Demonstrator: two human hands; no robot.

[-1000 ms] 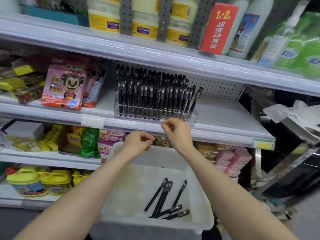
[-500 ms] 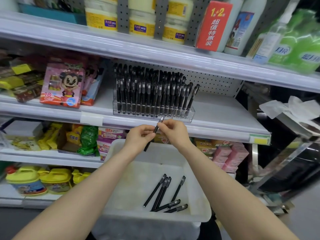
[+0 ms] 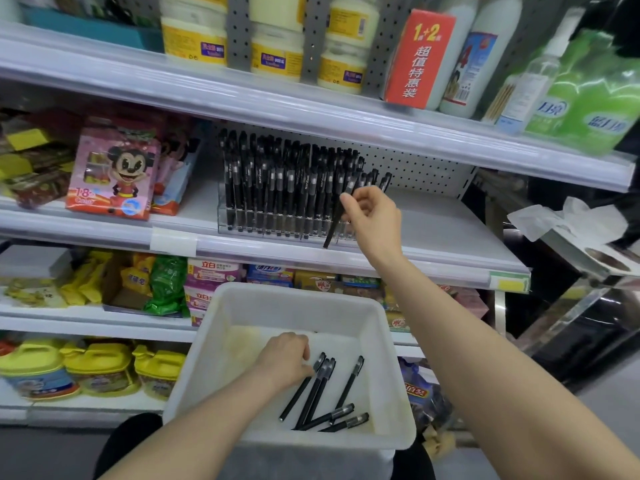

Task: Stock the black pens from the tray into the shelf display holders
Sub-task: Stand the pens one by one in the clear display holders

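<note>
On the middle shelf (image 3: 446,233) the display holder (image 3: 277,230) is nearly full; the right hand (image 3: 375,220) pinches one black pen (image 3: 333,225) at its right end, not yet slotted, while the left hand (image 3: 285,358), grip unclear, curls its fingers onto about six loose pens (image 3: 322,393) left in the white tray (image 3: 398,375).

— What did the person wear?
— Black clothing (image 3: 126,445) showed at the bottom edge, left and right. The forearms (image 3: 485,358) were bare right up to the left hand (image 3: 284,358) and right hand (image 3: 375,220).
</note>
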